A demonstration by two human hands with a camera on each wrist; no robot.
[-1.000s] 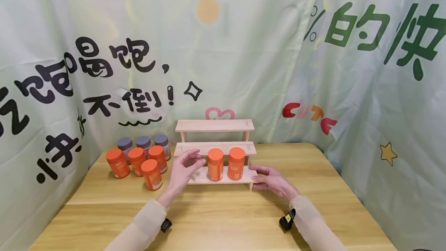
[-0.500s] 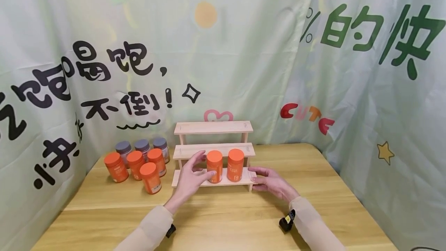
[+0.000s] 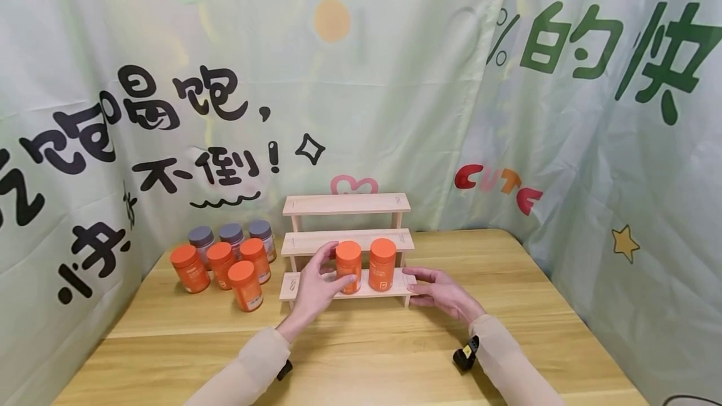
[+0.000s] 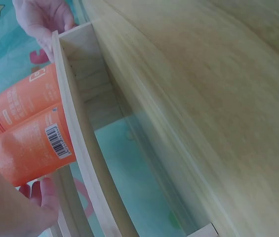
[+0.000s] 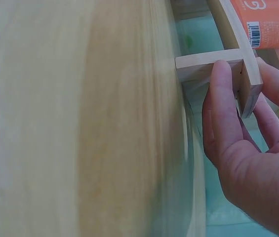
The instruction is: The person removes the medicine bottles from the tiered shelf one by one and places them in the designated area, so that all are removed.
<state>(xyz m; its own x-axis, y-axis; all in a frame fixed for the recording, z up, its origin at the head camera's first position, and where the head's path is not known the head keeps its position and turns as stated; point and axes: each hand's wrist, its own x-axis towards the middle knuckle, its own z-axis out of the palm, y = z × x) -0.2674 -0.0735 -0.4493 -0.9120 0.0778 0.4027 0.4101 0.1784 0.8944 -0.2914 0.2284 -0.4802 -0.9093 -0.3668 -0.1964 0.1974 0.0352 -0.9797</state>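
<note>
Two orange jars stand side by side on the lowest step of a light wooden three-step rack (image 3: 346, 240). Around the left jar (image 3: 348, 265) my left hand (image 3: 313, 284) has its thumb in front and its fingers behind; in the left wrist view, fingertips (image 4: 43, 190) lie at the jar's side below the barcode. The right jar (image 3: 382, 266) stands untouched near the step's right end. There my right hand (image 3: 442, 295) holds the rack's end. In the right wrist view, its fingers lie along the rack's leg (image 5: 206, 64) and around the board's end.
To the left on the wooden table (image 3: 361, 356) stand several more orange jars (image 3: 244, 286), with purple-lidded jars (image 3: 231, 232) behind them. A printed cloth curtain (image 3: 395, 80) hangs around the table's back and sides.
My left hand has moved right, from beside the rack's left end to around the left orange jar. My right hand stays at the rack's right end; both jars keep their places.
</note>
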